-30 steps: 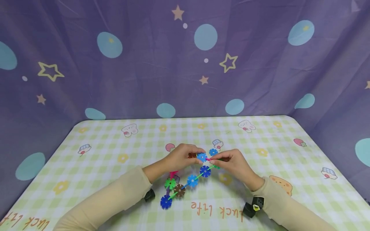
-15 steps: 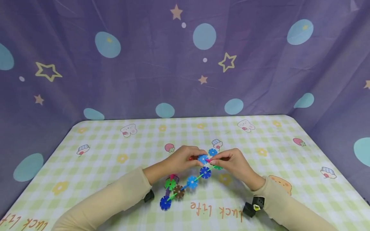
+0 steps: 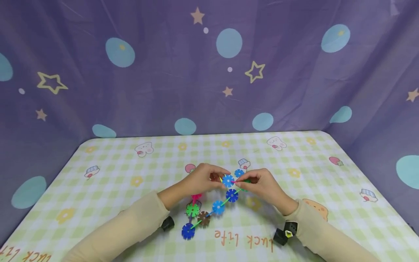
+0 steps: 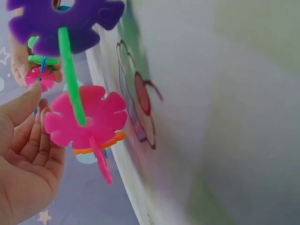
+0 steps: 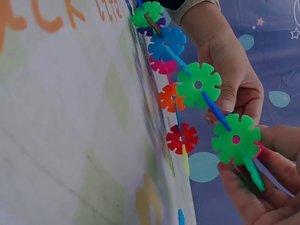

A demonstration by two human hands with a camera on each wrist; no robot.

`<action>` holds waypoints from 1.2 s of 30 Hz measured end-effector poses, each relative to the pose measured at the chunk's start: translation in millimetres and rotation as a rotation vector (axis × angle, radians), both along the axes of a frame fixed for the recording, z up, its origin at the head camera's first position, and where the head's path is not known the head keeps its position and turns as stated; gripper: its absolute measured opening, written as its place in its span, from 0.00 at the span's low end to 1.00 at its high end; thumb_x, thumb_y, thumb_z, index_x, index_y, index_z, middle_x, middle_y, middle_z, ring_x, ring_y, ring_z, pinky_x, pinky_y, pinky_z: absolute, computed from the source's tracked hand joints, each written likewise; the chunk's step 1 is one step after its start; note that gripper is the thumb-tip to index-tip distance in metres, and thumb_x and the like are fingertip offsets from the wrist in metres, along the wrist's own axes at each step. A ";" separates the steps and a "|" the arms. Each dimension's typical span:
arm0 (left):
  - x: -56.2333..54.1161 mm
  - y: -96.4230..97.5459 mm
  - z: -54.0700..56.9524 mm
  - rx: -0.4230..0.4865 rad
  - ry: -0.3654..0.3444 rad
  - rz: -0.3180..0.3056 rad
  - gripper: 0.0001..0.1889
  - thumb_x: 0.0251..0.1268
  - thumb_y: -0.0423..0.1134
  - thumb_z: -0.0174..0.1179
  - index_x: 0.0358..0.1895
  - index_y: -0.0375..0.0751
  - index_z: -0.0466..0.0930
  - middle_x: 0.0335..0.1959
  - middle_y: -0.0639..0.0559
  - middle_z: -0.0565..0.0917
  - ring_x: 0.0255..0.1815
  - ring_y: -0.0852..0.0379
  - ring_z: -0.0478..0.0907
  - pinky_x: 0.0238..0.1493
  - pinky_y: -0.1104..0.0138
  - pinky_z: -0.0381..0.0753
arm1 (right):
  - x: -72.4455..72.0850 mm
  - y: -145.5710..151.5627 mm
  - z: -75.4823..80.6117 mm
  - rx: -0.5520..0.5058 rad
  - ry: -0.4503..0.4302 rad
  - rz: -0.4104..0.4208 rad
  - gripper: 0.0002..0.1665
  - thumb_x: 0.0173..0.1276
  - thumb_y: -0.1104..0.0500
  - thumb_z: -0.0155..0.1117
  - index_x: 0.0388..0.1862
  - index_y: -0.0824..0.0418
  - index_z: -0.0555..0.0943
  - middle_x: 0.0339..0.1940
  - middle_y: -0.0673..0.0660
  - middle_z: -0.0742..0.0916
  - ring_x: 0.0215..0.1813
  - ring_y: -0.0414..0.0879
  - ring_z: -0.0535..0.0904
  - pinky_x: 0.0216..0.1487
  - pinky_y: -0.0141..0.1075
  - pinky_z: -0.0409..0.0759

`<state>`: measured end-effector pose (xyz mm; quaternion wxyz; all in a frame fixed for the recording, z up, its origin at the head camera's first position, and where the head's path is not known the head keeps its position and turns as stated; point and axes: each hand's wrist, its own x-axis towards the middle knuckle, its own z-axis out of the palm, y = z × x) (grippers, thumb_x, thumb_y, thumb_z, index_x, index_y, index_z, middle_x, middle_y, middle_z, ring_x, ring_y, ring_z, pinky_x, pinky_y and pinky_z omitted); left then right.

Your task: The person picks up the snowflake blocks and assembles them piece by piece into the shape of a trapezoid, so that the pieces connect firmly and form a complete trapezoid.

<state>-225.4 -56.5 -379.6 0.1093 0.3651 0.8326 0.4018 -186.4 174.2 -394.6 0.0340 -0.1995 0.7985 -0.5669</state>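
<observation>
Above the middle of the table, my left hand (image 3: 201, 179) pinches a light blue notched plastic disc (image 3: 228, 181). Facing it, my right hand (image 3: 260, 185) pinches a pink notched disc (image 3: 234, 181), which appears edge-on right at the blue disc's rim. Both belong with a chain of interlocking discs running below the hands: a dark blue disc (image 3: 232, 195), a brown disc (image 3: 203, 218) and a green disc (image 3: 192, 210) among them. In the right wrist view, a green disc (image 5: 236, 139) overlaps my right fingers. The left palm hides part of the chain.
A purple disc (image 4: 82, 28) and a larger-looking pink disc (image 4: 65, 112) hang close to the left wrist camera. The checked tablecloth (image 3: 157, 247) covers the table, whose far edge meets a purple curtain (image 3: 157, 91). Black wrist cameras (image 3: 168, 223) sit under the sleeves.
Both hands stay nearly in place. The light blue disc has turned slightly, and a yellow piece now shows beside it at the left fingers. The whole head view has shifted a little.
</observation>
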 end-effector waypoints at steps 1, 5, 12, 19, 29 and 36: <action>-0.3 -0.2 0.0 0.002 0.004 0.002 0.20 0.53 0.37 0.69 0.53 0.42 0.82 0.36 0.55 0.84 0.32 0.66 0.79 0.35 0.72 0.80 | -0.3 0.0 0.2 0.001 -0.003 0.003 0.07 0.59 0.61 0.70 0.35 0.64 0.86 0.34 0.58 0.88 0.31 0.50 0.84 0.33 0.32 0.81; -0.8 0.4 1.2 0.010 0.010 -0.002 0.19 0.55 0.38 0.68 0.52 0.42 0.82 0.36 0.55 0.85 0.32 0.66 0.79 0.35 0.72 0.80 | -1.1 -0.3 1.2 0.004 -0.022 0.009 0.08 0.59 0.62 0.69 0.35 0.66 0.85 0.34 0.59 0.87 0.33 0.51 0.84 0.35 0.33 0.82; -1.7 2.5 7.5 -0.021 0.038 -0.027 0.19 0.55 0.35 0.68 0.52 0.40 0.82 0.40 0.52 0.85 0.35 0.63 0.80 0.38 0.73 0.80 | 0.0 -1.1 4.1 0.018 -0.028 -0.003 0.07 0.58 0.62 0.70 0.34 0.65 0.85 0.32 0.58 0.87 0.32 0.49 0.84 0.35 0.34 0.83; -17.1 -5.4 13.2 -0.065 -0.001 -0.062 0.22 0.54 0.33 0.69 0.55 0.37 0.80 0.44 0.49 0.84 0.43 0.54 0.81 0.45 0.70 0.80 | -0.8 -1.1 5.6 0.026 -0.048 -0.011 0.06 0.58 0.62 0.70 0.32 0.65 0.86 0.32 0.58 0.88 0.33 0.54 0.84 0.35 0.33 0.82; -62.9 -1.9 11.4 0.008 -0.144 -0.138 0.18 0.57 0.30 0.65 0.53 0.31 0.80 0.46 0.37 0.83 0.46 0.44 0.80 0.47 0.66 0.80 | -2.9 2.6 3.1 0.036 -0.074 0.030 0.06 0.58 0.63 0.69 0.33 0.66 0.85 0.32 0.59 0.88 0.33 0.49 0.85 0.36 0.32 0.81; -86.1 16.4 3.7 -0.043 -0.234 -0.278 0.18 0.59 0.29 0.63 0.54 0.30 0.78 0.51 0.38 0.81 0.53 0.44 0.77 0.52 0.67 0.77 | -3.1 3.7 -1.8 0.038 -0.066 0.081 0.06 0.57 0.64 0.70 0.32 0.67 0.85 0.32 0.59 0.88 0.30 0.39 0.83 0.34 0.28 0.79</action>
